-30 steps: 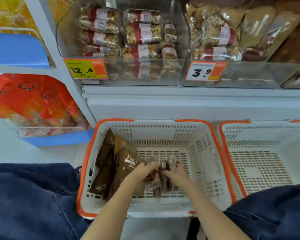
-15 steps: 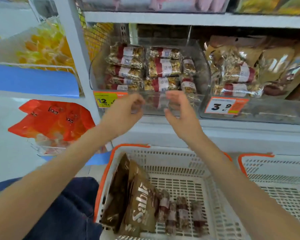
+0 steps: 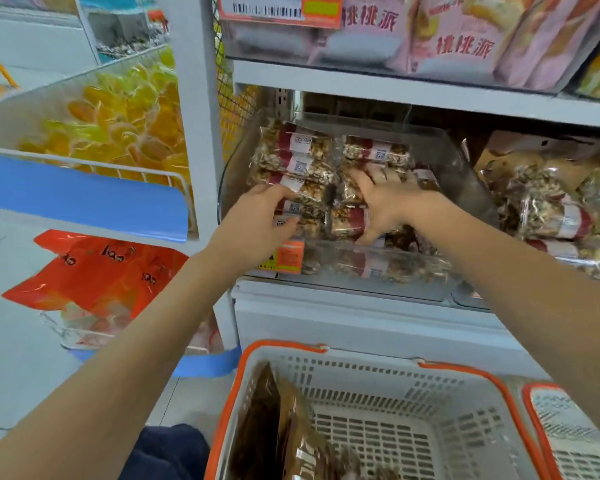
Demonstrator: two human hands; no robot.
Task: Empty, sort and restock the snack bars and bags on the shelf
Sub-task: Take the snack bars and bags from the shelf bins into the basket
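As seen from the head camera, both hands reach into the clear bin (image 3: 465,174) on the middle shelf (image 3: 395,317), where the stacked snack bars (image 3: 302,157) lie in two columns. Left hand (image 3: 257,216): fingers curled around the front end of a bar in the left column, thumb beneath, pinching it. Right hand (image 3: 381,206): fingers spread and laid flat over the right column, thumb hooked low at the bin's front wall; whether it grips a bar cannot be told. To the right, a second bin holds larger nut bags (image 3: 551,216). Below, the white basket (image 3: 361,375) with orange rim stands just in front of the shelf base, with brown bags (image 3: 278,427) leaning against its left wall; a second basket (image 3: 575,431) sits beside it at the right. Probable risks: drawing one bar from low in the left column may topple those stacked above; the slick wrappers may slip from a spread hand; bars lifted over the bin's front wall could catch on it and fall outside the basket.
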